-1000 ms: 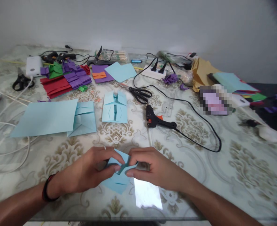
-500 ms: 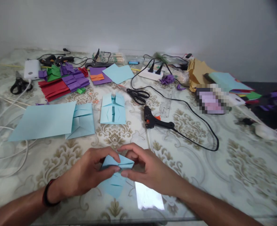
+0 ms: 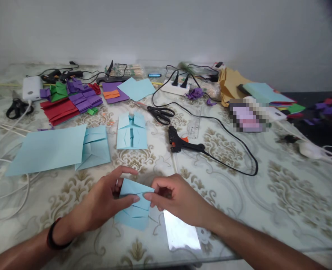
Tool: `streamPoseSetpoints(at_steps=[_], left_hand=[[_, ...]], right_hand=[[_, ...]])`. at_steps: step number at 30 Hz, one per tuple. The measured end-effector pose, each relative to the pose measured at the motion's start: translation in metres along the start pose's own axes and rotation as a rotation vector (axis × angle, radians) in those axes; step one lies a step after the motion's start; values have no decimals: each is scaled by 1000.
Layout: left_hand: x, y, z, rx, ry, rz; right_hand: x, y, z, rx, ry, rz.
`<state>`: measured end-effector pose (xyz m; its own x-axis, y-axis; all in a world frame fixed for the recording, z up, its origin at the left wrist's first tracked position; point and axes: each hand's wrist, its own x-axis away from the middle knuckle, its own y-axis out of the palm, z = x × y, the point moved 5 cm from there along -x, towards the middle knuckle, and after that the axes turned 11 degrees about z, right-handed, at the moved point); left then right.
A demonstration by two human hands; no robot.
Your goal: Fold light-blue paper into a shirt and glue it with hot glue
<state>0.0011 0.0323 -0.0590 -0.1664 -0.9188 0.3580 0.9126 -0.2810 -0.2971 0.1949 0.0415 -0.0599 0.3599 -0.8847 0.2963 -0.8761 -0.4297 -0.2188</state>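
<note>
A folded piece of light blue paper (image 3: 135, 222) with several creases is between my hands near the front of the table. My left hand (image 3: 100, 202) holds it from the left, thumb pressed on its face and index finger stretched out past the top edge. The other left fingers are partly hidden behind the paper. With thumb and fingertips my right hand (image 3: 180, 200) pinches the paper's right edge. Beyond them lies another folded blue paper (image 3: 123, 131) with a slotted middle. To the left, a flat blue sheet (image 3: 47, 150) overlaps a folded blue piece (image 3: 97, 150).
A black glue gun (image 3: 185, 144) and black-handled scissors (image 3: 162, 114) lie ahead on the right. Its cable loops across the table to a white power strip (image 3: 174, 88). Red folded paper (image 3: 60, 110), purple pieces and a second pair of scissors (image 3: 18, 108) are at the back left.
My right hand has shifted from the paper's upper flap to its right edge. The upper flap now lies flatter, and my left index finger has lifted off it.
</note>
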Motion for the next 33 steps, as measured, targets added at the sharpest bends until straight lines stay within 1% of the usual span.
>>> streamPoseSetpoints(at_steps=[3, 6, 8, 12, 15, 18, 22, 24, 29, 33], left_hand=[[0, -5, 3, -118, 49, 61], [0, -6, 3, -151, 70, 89], [-1, -5, 2, -108, 41, 64], [-1, 1, 1, -20, -36, -37], [-1, -1, 2, -41, -37, -32], [-2, -1, 0, -50, -32, -27], [-2, 4, -5, 42, -55, -120], [-2, 4, -3, 39, -29, -117], [2, -2, 8, -105, 78, -26], [4, -2, 11, -138, 127, -27]], right_hand=[[0, 0, -1, -1, -4, 3], [-1, -1, -4, -27, 4, -1], [-1, -1, -4, -44, 17, -10], [-1, -1, -3, -65, 25, -8], [-1, -1, -3, -73, -4, 0], [-1, -2, -6, -25, -46, 16], [-2, -4, -8, 22, -53, 67], [-2, -5, -8, 16, -51, 79], [0, -1, -9, 50, -71, 37], [2, -1, -9, 86, -80, 43]])
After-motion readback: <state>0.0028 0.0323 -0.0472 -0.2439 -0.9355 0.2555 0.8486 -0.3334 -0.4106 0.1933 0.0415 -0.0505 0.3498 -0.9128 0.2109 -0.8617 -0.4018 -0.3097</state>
